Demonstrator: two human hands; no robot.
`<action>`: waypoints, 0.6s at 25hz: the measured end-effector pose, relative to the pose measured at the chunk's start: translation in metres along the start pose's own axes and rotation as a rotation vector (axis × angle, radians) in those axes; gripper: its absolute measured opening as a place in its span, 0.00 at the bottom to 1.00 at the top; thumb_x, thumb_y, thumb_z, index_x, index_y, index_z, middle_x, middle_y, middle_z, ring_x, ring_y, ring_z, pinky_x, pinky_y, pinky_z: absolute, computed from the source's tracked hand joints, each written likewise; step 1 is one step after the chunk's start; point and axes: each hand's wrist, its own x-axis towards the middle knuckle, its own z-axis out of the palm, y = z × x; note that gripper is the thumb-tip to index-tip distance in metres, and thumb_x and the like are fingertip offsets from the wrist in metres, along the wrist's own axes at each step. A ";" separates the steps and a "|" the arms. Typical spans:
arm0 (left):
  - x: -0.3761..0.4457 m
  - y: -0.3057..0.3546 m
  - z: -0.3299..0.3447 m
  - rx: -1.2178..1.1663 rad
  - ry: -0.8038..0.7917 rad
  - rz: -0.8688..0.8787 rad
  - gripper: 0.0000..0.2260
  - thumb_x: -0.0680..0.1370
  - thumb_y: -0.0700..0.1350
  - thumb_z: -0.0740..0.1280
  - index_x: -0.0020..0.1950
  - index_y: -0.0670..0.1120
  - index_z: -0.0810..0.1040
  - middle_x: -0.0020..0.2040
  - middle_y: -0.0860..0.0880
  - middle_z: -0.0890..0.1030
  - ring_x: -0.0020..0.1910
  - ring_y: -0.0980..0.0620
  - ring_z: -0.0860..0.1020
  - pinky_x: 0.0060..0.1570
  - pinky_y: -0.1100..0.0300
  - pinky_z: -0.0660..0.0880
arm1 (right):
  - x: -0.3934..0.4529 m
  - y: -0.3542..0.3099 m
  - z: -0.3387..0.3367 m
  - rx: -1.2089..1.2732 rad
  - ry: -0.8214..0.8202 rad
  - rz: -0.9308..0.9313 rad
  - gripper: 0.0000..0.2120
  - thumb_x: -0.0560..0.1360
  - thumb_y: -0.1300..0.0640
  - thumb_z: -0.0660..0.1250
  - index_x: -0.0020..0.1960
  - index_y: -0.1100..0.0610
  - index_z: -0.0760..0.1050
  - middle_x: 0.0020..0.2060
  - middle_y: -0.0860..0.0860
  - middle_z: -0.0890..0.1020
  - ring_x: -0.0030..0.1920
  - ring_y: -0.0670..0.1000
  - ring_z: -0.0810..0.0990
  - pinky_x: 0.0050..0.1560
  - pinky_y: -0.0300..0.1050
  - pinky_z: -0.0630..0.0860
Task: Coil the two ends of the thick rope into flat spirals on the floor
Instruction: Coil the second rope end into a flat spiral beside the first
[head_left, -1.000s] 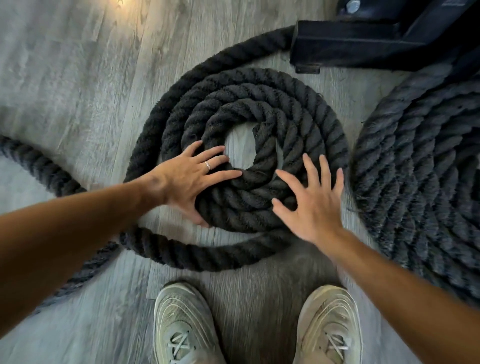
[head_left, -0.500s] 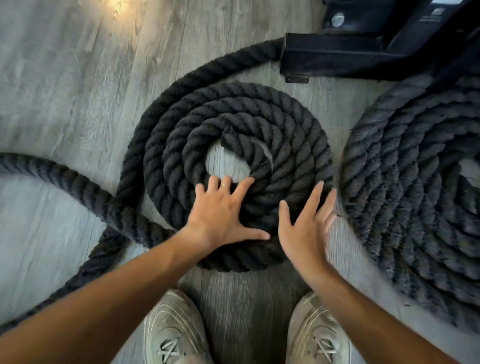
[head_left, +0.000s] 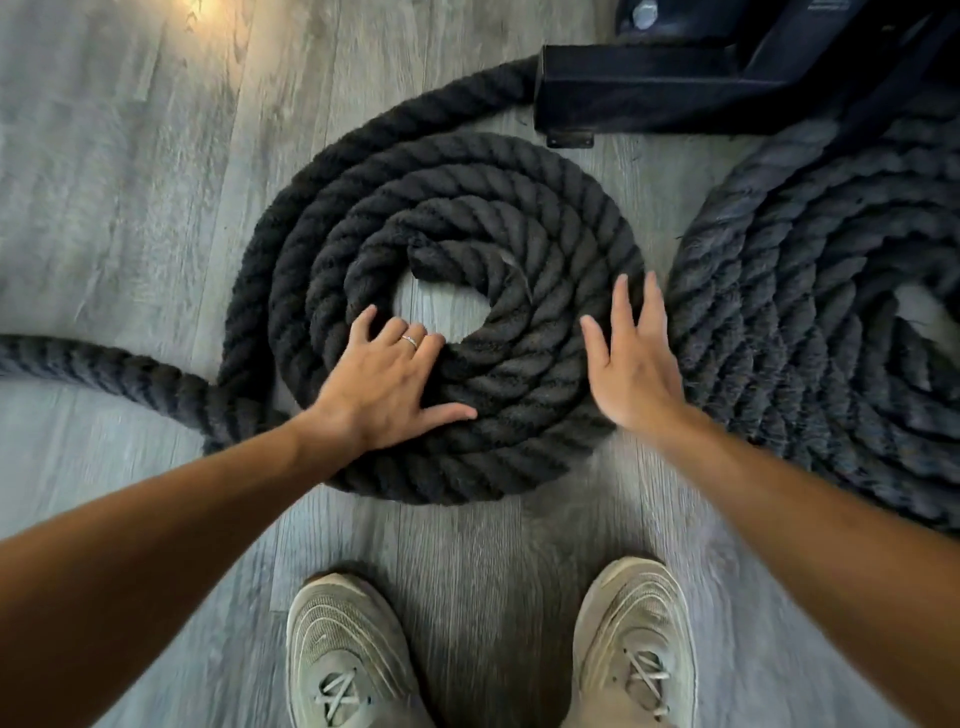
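A thick black rope lies on the grey wood floor in a flat spiral of several turns, its cut end at the small bare centre. My left hand rests flat on the spiral's near-left turns, fingers spread, a ring on one finger. My right hand lies flat and open at the spiral's right edge, fingers pointing away from me. A second, larger spiral of the same rope lies to the right, cut off by the frame edge. Loose rope trails off to the left.
A black metal equipment base stands on the floor at the back, touching the rope's far run. My two pale sneakers stand just in front of the spiral. Grey plank floor extends to the left.
Both hands have shifted around the spiral: the left slid left along the near turns, the right moved out to the right edge. The loose outer loop at the front now lies tight against the coil.
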 end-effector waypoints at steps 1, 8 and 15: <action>-0.003 0.019 -0.002 -0.032 0.011 -0.083 0.42 0.73 0.79 0.48 0.57 0.42 0.75 0.51 0.43 0.79 0.54 0.41 0.75 0.64 0.35 0.66 | 0.019 0.004 -0.008 -0.052 -0.010 -0.069 0.34 0.84 0.41 0.49 0.83 0.59 0.47 0.82 0.59 0.45 0.81 0.57 0.46 0.79 0.50 0.51; -0.009 0.055 -0.003 -0.289 -0.021 -0.203 0.42 0.68 0.82 0.50 0.58 0.47 0.74 0.52 0.48 0.79 0.54 0.44 0.76 0.56 0.44 0.68 | 0.030 -0.011 -0.015 -0.046 0.086 -0.047 0.32 0.84 0.42 0.53 0.82 0.57 0.53 0.80 0.58 0.58 0.79 0.58 0.55 0.75 0.57 0.63; -0.018 -0.061 0.006 0.003 -0.034 0.434 0.42 0.70 0.80 0.55 0.65 0.46 0.77 0.52 0.46 0.80 0.54 0.43 0.77 0.72 0.38 0.60 | -0.083 -0.034 0.019 -0.037 0.050 0.271 0.41 0.81 0.36 0.55 0.82 0.59 0.45 0.80 0.64 0.47 0.77 0.66 0.52 0.73 0.65 0.62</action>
